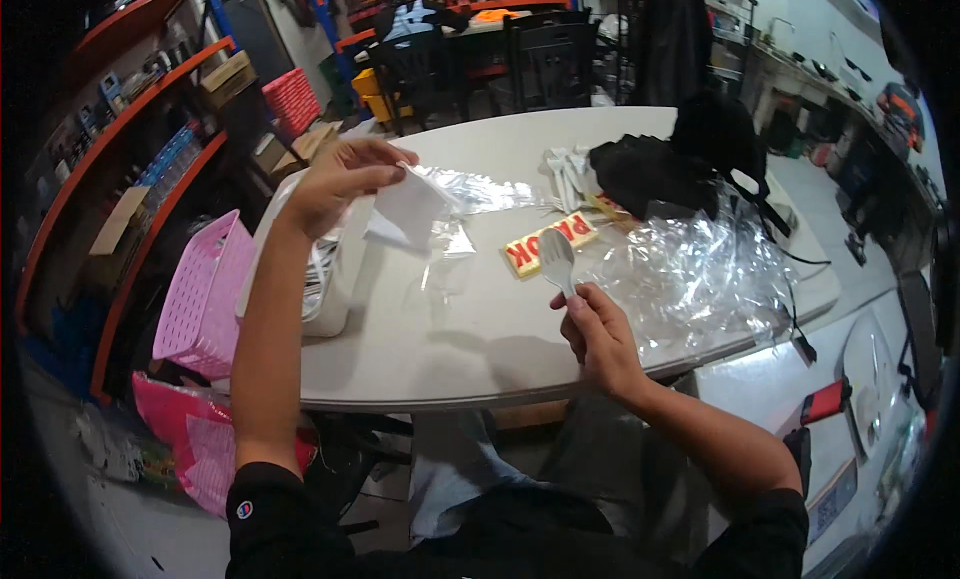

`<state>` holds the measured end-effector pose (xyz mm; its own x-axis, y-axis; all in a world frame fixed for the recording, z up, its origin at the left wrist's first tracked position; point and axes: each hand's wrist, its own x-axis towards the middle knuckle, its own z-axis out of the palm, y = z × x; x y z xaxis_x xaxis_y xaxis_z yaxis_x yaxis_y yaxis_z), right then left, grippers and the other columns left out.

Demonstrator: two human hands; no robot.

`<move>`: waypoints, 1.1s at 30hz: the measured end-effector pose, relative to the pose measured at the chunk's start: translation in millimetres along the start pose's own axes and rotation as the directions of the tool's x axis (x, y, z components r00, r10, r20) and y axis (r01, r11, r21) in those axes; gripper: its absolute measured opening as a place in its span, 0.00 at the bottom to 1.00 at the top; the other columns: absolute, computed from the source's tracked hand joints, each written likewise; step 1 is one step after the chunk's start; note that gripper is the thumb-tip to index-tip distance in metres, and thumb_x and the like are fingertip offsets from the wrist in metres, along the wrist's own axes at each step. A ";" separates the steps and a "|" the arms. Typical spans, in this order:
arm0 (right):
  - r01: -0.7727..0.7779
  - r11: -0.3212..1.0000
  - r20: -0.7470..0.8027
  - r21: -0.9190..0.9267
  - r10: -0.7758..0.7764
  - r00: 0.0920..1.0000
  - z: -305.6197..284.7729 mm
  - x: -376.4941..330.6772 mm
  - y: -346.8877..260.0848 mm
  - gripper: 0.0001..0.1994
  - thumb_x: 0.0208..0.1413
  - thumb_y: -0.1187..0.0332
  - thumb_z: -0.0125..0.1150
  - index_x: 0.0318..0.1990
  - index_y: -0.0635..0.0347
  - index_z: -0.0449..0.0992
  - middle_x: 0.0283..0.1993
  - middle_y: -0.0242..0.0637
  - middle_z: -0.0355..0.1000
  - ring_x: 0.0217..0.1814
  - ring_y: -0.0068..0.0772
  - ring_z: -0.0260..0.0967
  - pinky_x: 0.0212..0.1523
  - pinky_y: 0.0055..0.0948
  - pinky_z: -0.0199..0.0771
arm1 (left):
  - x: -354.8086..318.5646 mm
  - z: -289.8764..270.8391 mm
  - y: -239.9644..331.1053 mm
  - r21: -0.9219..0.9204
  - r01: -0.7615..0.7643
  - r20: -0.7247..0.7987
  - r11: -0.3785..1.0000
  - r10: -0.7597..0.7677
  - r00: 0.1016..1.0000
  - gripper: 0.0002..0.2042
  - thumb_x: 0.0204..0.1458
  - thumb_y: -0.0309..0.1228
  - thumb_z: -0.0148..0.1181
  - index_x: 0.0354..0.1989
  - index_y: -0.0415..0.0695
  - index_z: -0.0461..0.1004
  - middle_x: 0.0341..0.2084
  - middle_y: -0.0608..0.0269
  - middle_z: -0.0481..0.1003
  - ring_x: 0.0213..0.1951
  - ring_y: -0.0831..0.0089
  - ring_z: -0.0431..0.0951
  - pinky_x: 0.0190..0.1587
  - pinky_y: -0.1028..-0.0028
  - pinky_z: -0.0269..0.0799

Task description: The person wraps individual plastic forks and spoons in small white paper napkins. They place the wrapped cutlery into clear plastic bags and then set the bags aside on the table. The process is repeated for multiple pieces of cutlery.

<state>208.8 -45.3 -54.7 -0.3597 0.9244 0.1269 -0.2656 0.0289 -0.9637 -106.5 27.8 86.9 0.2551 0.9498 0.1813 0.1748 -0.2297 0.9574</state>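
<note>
My left hand point(340, 179) is raised over the left side of the table, its thumb and fingers pinching the edge of a folded white napkin point(408, 209). In my right hand point(603, 344), near the front of the table, the handle of a pale plastic fork point(556, 259) is gripped, tines up. Behind the fork lies a yellow packet point(522, 259) with red lettering. Clear plastic sleeves point(485, 189) lie flat beyond the napkin. Several white plastic utensils point(565, 179) rest farther back. A white bin point(345, 279) with wrapped-looking pieces inside stands beside my left forearm, partly hidden by it.
A heap of crumpled clear plastic point(700, 279) covers the table's right side, below a black cloth or bag point(650, 174). Left of the table are a pink basket point(205, 289) and a pink bag point(195, 439). Orange-edged shelves point(150, 109) and black chairs point(550, 64) stand around.
</note>
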 end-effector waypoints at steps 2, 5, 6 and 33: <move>0.093 0.993 0.040 -0.078 -0.090 0.995 -1.5 5.5 0.5 0.11 0.63 0.64 0.48 0.42 0.63 0.69 0.20 0.26 0.59 0.20 0.16 0.52 0.22 0.21 0.52 | 3.2 21.2 -17.1 -0.059 0.102 -0.027 0.993 -0.104 0.994 0.07 0.47 0.25 0.62 0.35 0.43 0.73 0.39 0.62 0.75 0.41 0.76 0.74 0.47 0.76 0.68; 0.256 0.844 0.101 -0.471 -0.236 0.966 -12.6 8.3 -3.9 0.12 0.62 0.64 0.49 0.44 0.64 0.70 0.19 0.32 0.65 0.20 0.20 0.57 0.23 0.24 0.58 | 6.5 73.1 -31.9 -0.054 0.255 -0.061 0.965 -0.259 0.964 0.08 0.50 0.28 0.60 0.38 0.45 0.71 0.31 0.71 0.73 0.33 0.83 0.73 0.35 0.80 0.69; 0.204 0.872 0.072 -0.446 -0.192 0.979 -12.9 8.3 -4.7 0.13 0.62 0.64 0.49 0.47 0.64 0.68 0.19 0.33 0.66 0.21 0.21 0.59 0.23 0.25 0.59 | 7.7 88.1 -36.5 0.000 0.253 -0.070 0.968 -0.252 0.965 0.08 0.51 0.29 0.60 0.38 0.45 0.71 0.31 0.71 0.72 0.31 0.84 0.72 0.32 0.83 0.67; -0.046 0.970 0.028 -0.241 0.054 0.998 -14.1 16.0 7.7 0.23 0.62 0.68 0.49 0.64 0.58 0.56 0.25 0.31 0.69 0.27 0.17 0.65 0.31 0.20 0.66 | -0.5 103.7 -82.1 -0.101 0.151 0.312 0.983 -0.112 0.943 0.25 0.52 0.29 0.62 0.56 0.45 0.57 0.42 0.54 0.74 0.45 0.75 0.74 0.44 0.79 0.71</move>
<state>213.5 -24.9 -63.4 -0.3987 0.9135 0.0809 -0.0257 0.0771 -0.9967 -22.4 24.2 -15.1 0.5181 0.8553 -0.0068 0.1144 -0.0614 0.9915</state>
